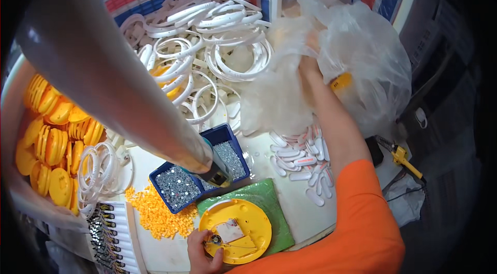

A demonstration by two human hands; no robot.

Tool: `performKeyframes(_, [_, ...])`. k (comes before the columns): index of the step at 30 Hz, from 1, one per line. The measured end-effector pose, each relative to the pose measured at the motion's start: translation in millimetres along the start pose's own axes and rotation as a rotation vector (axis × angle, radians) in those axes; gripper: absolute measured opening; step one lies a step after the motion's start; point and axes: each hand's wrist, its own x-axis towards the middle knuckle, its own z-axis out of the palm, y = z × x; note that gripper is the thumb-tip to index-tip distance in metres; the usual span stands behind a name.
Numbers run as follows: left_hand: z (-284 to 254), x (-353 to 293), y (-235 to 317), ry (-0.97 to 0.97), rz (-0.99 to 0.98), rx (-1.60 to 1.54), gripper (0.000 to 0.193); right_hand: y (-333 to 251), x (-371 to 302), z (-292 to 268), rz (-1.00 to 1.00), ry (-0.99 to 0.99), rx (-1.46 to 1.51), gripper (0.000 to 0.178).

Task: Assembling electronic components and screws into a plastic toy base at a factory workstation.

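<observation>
My left hand [203, 252] grips the near left edge of a round yellow plastic housing [257, 225]. A small round dark part [216, 240] sits by its fingertips, with thin wires and a white rectangular piece [229, 230] in the housing. The housing rests on a green pad [280, 230]. My right arm stretches far forward, and my right hand [309, 61] is inside a large cloudy plastic bag [362, 41]. Plastic film covers its fingers, so their hold is hidden. A yellow piece [341, 82] shows through the bag beside the forearm.
A long grey cylindrical tool [119, 77] hangs over blue bins [198, 197] of small metal screws. Around lie loose yellow bits [158, 214], white rings [240, 56], white oval pieces [305, 160], yellow discs [61, 186], wired parts [106, 238] and a yellow-handled soldering iron [406, 160].
</observation>
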Motion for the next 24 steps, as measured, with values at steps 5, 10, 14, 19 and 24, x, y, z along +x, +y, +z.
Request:
performKeyframes(5, [-22,-2,20,0.015,0.035,0.235,0.063,-63,-9,33,-0.161,0.078,0.258,0.033])
performKeyframes(10, [-27,0,33,0.016,-0.060,0.179,0.057,-99,-44,-4,-0.338,0.175,0.487,0.032])
performKeyframes(14, [-29,-6,31,0.015,-0.031,0.153,0.056,-108,-44,-16,-0.349,0.293,0.531,0.032])
performKeyframes(19, [-23,4,30,-0.047,0.005,0.128,0.054,-16,-53,-65,-0.232,0.506,0.427,0.033])
performKeyframes(24, [-22,0,25,0.031,-0.026,0.146,0.052,-116,-147,-160,0.021,-0.256,0.664,0.022])
